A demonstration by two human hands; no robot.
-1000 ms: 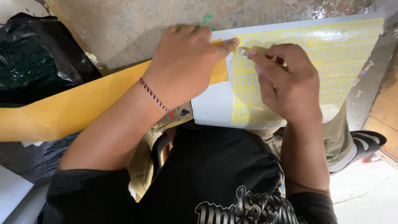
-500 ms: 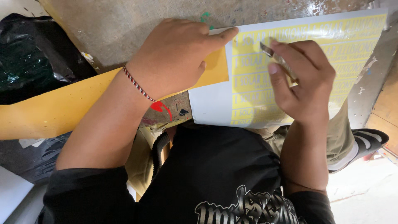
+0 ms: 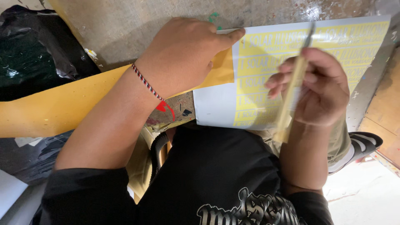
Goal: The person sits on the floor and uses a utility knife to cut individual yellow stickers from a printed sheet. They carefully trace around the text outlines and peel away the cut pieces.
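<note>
Head view: the right hand (image 3: 323,89), closed around a thin blade tool (image 3: 293,89) at 3 o'clock, could gouge the yellow sticker sheet (image 3: 266,71) if the flat, empty left hand (image 3: 183,54) lets it slide.

white sheet (image 3: 216,108) of yellow lettered decals | on bench, centre-right | orange backing sheet (image 3: 50,108) left

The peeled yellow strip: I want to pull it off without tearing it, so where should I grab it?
Grip the yellow strip at its peeled end, beside the left hand's fingertips, coming from the left. It is free there and trails left, whereas the white sheet stays flat.
</note>
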